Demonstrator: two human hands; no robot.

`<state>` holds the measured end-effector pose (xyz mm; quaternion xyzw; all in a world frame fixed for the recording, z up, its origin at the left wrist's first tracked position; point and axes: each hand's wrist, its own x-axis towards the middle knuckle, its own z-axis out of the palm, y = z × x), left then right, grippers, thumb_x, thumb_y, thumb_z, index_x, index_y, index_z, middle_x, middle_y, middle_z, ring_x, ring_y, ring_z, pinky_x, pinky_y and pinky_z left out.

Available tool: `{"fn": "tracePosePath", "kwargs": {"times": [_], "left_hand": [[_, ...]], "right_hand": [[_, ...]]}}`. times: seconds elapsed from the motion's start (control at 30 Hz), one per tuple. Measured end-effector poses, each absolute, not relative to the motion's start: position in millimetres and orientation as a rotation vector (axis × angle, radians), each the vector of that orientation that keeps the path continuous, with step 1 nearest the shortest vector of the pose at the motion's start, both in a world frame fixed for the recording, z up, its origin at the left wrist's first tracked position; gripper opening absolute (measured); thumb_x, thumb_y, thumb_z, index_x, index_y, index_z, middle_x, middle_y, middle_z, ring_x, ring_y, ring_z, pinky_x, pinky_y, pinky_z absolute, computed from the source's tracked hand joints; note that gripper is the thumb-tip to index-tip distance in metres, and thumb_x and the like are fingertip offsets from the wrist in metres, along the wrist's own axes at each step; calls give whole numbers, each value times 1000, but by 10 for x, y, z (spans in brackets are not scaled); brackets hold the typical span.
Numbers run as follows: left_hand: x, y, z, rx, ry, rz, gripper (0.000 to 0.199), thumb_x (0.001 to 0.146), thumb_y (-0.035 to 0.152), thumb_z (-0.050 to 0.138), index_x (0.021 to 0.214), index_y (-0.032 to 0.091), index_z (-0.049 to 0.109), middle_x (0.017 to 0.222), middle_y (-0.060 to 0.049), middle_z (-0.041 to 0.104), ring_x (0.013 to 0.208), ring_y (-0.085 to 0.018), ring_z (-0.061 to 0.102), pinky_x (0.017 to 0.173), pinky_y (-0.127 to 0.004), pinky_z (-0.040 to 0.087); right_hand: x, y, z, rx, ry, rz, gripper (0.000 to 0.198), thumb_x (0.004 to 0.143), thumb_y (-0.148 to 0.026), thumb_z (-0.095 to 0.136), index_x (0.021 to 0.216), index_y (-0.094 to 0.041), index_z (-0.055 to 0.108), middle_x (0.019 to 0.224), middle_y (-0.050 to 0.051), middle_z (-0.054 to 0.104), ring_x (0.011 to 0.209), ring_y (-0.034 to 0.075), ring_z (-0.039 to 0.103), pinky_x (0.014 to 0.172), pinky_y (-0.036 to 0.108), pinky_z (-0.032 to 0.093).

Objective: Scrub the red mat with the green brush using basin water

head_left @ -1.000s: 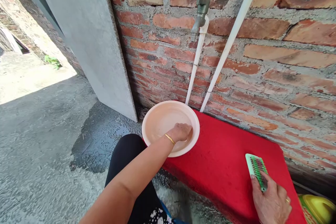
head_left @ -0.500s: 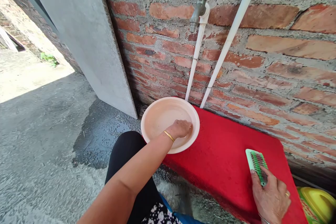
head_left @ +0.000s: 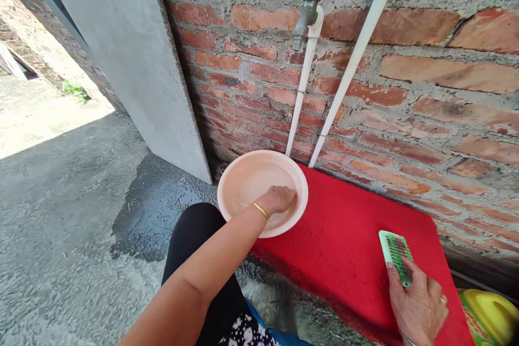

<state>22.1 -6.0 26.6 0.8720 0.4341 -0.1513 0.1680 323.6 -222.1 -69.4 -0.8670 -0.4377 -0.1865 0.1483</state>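
Observation:
My left hand [head_left: 279, 198], with a gold bangle at the wrist, dips into a pale pink basin [head_left: 239, 173] holding shallow water. Its fingers are curled and pressed together near the basin's right inner wall; their tips and anything in them are hidden. The basin rests at the left end of a red-covered bench [head_left: 344, 216]. On the right, my right hand [head_left: 419, 300] is closed on the near end of a scrub brush [head_left: 396, 251] with a pale mint body. Its green bristles face up, low over or against the red surface.
A metal tap [head_left: 306, 16] on a white pipe stands out from the brick wall [head_left: 438, 81] above the basin. Left of it leans a grey slab [head_left: 133, 59] over wet concrete floor [head_left: 150, 211]. A yellow-lidded container [head_left: 492, 313] sits at the bench's right end.

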Motion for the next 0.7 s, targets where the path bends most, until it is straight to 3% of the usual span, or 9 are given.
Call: {"fn": "tracePosePath", "kwargs": {"times": [0.7], "left_hand": [[226,69,166,2359,1287,-416,30,94,23,42,121,19,57,130,-13,62,118,-29,60,96,-44,48]], "right_hand": [[3246,-2229,-740,-2368,-1380,-545,62,91,-64,30,111,-18,67,85,13,61,73,25,53,64,36,39]]}}
